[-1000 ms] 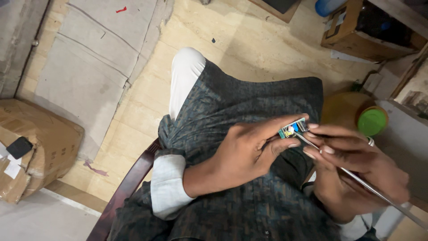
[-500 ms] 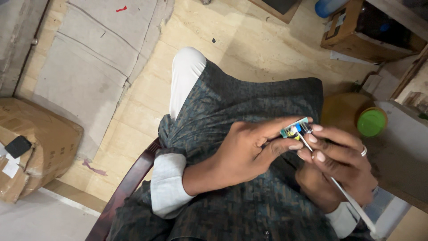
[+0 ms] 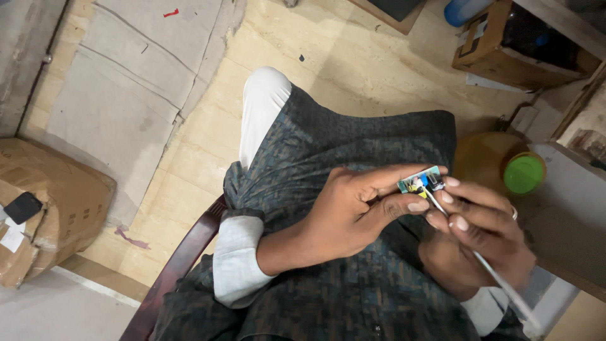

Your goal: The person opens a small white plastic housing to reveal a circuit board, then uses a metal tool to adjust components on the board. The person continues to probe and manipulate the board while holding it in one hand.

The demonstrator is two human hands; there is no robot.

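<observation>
pale floor is seen below the lap. a small board is pinched in the left hand; a thin tool is gripped by the right hand, tip touching the board.

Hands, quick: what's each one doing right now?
Left hand: closed on a small circuit board.
Right hand: closed on a thin metal tool, tip at the board.

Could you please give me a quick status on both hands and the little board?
Left hand pinching small circuit board over lap. Right hand holding thin metal rod, tip on board's parts. Nothing blocking; yellow jug with green cap sits apart.
</observation>
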